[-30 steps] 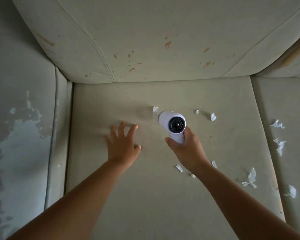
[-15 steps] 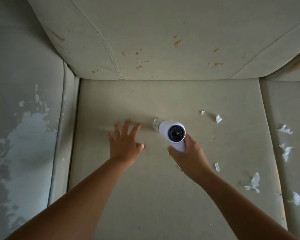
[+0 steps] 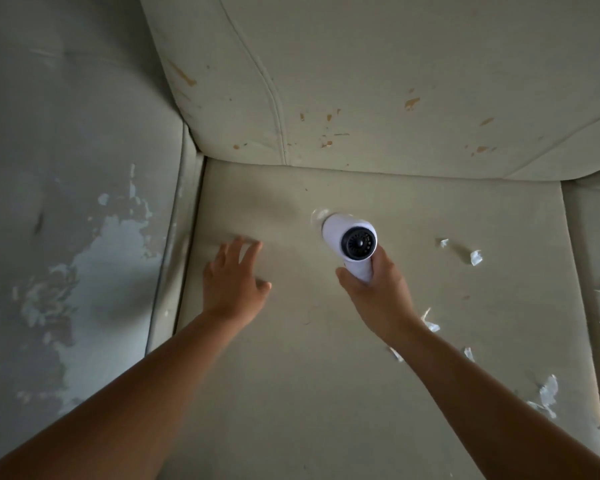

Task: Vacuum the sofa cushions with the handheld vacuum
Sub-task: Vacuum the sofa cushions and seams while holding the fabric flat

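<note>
The right hand (image 3: 378, 296) curls round the handle of the white handheld vacuum (image 3: 350, 242), whose nozzle points down at the seat cushion (image 3: 326, 393) near its back edge. The left hand (image 3: 234, 282) lies flat on the same cushion with its fingers straight and spread, holding nothing. White paper scraps (image 3: 476, 257) lie scattered to the right. The worn armrest (image 3: 66, 237) stands at left and the stained back cushion (image 3: 378, 81) behind.

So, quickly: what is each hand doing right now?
Left hand: open, fingers spread on the seat cushion.
Right hand: grips the handheld vacuum.
</note>
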